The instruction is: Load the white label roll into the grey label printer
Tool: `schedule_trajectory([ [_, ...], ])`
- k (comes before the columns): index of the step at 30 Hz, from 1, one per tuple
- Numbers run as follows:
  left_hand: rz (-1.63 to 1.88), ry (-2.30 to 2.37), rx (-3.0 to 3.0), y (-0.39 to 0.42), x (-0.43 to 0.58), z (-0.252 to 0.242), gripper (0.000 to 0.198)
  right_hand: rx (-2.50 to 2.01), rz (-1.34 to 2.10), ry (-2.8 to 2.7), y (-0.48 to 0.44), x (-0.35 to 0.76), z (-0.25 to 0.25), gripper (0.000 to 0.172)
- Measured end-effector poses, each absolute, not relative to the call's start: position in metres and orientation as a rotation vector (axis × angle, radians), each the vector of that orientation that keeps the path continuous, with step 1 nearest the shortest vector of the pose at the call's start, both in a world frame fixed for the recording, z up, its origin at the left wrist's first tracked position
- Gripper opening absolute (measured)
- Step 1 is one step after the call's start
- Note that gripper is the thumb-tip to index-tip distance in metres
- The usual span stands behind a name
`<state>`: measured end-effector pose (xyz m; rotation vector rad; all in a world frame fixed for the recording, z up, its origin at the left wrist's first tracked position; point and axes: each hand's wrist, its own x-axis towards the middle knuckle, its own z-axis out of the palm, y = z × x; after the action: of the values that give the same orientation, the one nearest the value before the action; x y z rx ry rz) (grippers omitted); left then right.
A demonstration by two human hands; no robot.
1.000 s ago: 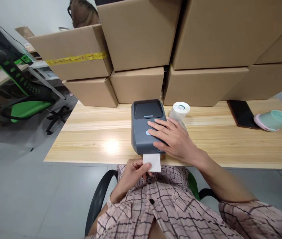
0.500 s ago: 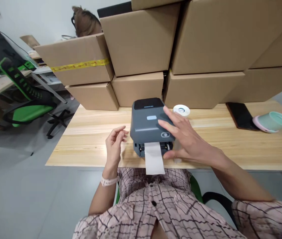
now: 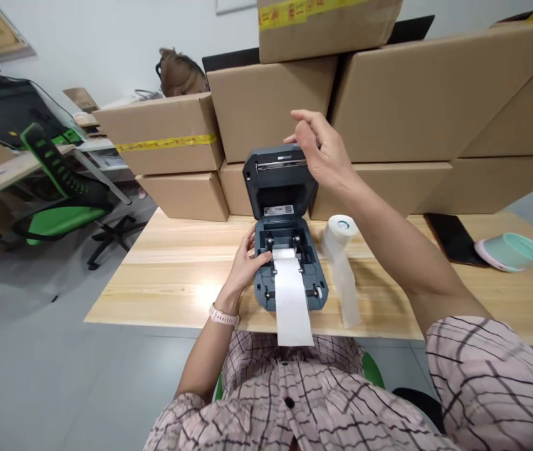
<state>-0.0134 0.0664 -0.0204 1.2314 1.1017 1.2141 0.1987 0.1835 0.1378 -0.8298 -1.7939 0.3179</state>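
1. Head view, state of the work: the printer (image 3: 315, 275) sits near the table's (image 3: 191, 263) front edge, with its lid (image 3: 281, 178) tipped up and back. Opening looks done, as the inside is bare to view. A white strip (image 3: 290, 307) lies along the middle, its near end hanging past the printer's front and over the table edge. The lid is not shut over the strip, so closing seems undone; whether the strip is properly seated cannot be told.
2. Head view, left hand (image 3: 243, 266): it is at the printer's left side, forearm coming up from below. The thumb stands apart from the fingers and reaches over the rim towards the strip; the fingers lie outside, partly hidden. Whether it pinches anything cannot be told.
3. Head view, right hand (image 3: 321, 149): it is raised at the lid's upper right edge, arm stretched forward, wrist bent. Thumb and fingers are loosely spread, and the hand seems to touch the lid.
4. Head view, nearby: a roll (image 3: 341, 227) stands right of the printer, its loose tail trailing forward.
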Motion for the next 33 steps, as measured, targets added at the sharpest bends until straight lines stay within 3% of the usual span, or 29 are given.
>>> schedule_trajectory([
  [8,1.201,1.107,1.252,0.067,-0.014,-0.017,0.088,-0.859,0.306,-1.785,0.234,0.197,0.140,0.073],
  [13,1.212,1.098,1.212,0.065,-0.011,-0.019,0.097,-0.833,-0.101,-1.884,0.181,0.194,0.131,0.048],
  [16,1.220,1.051,1.190,0.066,-0.010,-0.023,0.109,-0.909,-0.150,-2.326,0.138,0.190,0.113,0.031],
  [22,1.176,1.025,1.319,0.068,-0.015,-0.027,0.108,-1.109,0.267,-3.240,0.125,0.178,0.081,0.048],
  [30,1.166,0.919,1.330,0.070,-0.021,-0.031,0.109,-0.735,0.709,-3.424,0.148,0.165,0.078,0.054],
  [33,1.171,0.896,1.337,0.070,-0.021,-0.033,0.108,-0.510,1.062,-3.228,0.145,0.190,0.100,0.054],
])
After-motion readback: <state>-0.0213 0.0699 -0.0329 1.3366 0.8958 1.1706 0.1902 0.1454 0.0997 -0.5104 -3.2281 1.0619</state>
